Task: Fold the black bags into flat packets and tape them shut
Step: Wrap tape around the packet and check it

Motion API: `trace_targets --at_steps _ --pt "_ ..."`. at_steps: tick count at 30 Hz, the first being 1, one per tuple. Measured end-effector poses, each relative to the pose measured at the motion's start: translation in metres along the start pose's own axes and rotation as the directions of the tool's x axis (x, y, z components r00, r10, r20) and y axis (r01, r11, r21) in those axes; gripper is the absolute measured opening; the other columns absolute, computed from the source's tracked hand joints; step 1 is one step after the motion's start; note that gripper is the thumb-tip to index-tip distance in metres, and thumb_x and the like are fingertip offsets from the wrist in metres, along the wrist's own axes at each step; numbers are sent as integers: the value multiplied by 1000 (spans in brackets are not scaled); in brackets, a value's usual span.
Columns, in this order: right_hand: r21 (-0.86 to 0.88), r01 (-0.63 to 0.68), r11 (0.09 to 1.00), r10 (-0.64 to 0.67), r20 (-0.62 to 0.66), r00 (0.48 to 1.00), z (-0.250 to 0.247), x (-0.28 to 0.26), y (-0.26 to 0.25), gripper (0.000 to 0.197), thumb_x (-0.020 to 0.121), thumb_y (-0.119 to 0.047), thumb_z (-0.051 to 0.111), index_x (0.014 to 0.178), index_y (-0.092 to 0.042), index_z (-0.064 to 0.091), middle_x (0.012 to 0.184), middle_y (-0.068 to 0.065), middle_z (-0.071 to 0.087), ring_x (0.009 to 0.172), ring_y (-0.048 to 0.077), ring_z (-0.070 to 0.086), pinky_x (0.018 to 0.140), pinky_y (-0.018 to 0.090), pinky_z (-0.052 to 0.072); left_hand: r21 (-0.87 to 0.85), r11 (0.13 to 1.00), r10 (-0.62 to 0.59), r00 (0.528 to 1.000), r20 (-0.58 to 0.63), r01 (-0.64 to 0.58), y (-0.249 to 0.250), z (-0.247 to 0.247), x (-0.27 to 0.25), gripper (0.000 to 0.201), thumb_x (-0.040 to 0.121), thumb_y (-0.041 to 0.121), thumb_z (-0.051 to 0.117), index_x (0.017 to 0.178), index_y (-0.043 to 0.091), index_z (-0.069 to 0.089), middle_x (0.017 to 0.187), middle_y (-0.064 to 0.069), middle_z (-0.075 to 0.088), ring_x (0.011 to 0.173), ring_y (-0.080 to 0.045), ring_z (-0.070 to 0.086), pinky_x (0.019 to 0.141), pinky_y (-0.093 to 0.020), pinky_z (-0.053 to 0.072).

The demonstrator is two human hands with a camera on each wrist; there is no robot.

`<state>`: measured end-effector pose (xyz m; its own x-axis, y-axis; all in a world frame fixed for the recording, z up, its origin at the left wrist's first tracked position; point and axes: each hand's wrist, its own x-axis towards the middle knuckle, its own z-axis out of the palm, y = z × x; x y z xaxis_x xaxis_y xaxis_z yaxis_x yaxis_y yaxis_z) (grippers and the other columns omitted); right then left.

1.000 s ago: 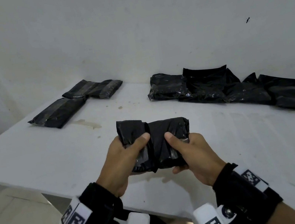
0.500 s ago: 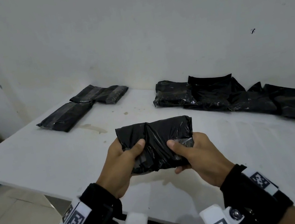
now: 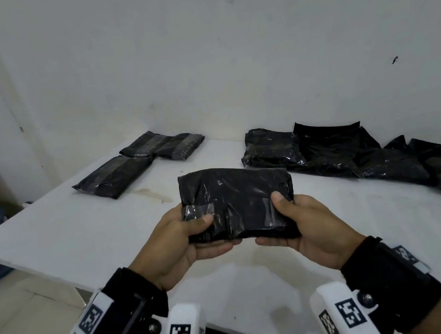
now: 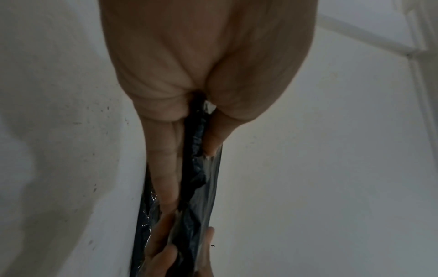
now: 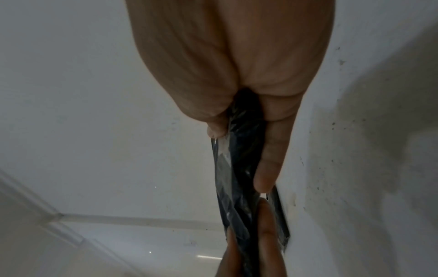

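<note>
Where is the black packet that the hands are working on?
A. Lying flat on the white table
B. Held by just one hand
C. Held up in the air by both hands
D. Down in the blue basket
C: the left hand and the right hand each pinch one end of the black packet, thumbs on top and fingers underneath, above the white table.

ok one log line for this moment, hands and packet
left hand: grips folded packet | right hand: grips it too | packet: above table, tape visible | stage: taping
</note>
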<state>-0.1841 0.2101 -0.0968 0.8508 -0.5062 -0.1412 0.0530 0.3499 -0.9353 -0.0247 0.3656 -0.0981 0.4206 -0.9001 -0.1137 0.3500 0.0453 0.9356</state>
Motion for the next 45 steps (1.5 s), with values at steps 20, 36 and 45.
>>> trace_targets --at_steps 20,36,45 --pt "34 -41 999 38 67 997 29 27 2 34 97 -10 52 128 4 53 114 24 70 98 41 71 69 29 60 -55 994 82 970 -229 -97 14 -27 -1 25 104 20 44 119 10 61 111 -17 72 94 -35 71 76 -53 59" --pt "-231 -13 973 -8 -91 996 77 36 -13 59 86 -66 53 121 -20 65 120 3 68 112 19 65 99 42 53 873 341 730 683 -12 -349 11 12 17 40 95 0 42 130 20 44 78 2 62 61 -13 55 56 -26 40" --pt "-126 112 986 -119 -45 992 62 37 -9 45 94 -43 57 114 -4 69 110 10 74 105 24 70 94 40 55 919 185 310 908 281 -347 -14 7 13 96 76 25 44 156 21 -9 164 -2 10 150 -22 14 119 -39 25"
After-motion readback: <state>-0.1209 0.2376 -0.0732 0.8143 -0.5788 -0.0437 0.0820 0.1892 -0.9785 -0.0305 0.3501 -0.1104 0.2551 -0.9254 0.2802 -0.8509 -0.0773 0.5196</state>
